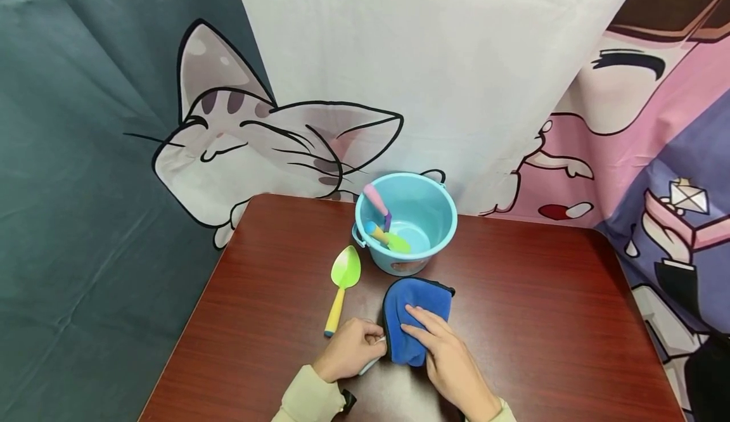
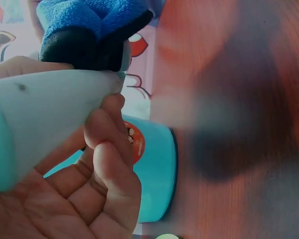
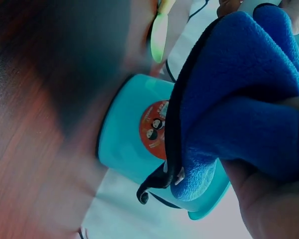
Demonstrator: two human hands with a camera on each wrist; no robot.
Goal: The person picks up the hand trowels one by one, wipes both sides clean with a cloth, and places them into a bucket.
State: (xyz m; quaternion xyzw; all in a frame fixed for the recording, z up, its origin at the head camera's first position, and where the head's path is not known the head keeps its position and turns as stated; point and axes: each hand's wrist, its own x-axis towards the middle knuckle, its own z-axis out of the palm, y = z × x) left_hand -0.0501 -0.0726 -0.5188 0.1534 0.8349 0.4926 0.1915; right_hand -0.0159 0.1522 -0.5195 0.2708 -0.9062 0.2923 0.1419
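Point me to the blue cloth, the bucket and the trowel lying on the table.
Blue cloth (image 1: 420,294), head view: upper part.
Bucket (image 1: 421,201), head view: inner far wall.
Trowel (image 1: 346,271), head view: green blade.

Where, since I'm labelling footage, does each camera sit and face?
Head: on the head, facing forward and down at wooden table and blue bucket; left hand, right hand, sleeves show.
Left wrist: on that wrist, facing the white-and-teal object; mostly fingers show.
Right wrist: on that wrist, facing the blue fleece cloth; mostly right hand shows.
Both wrist views share cloth and bucket.
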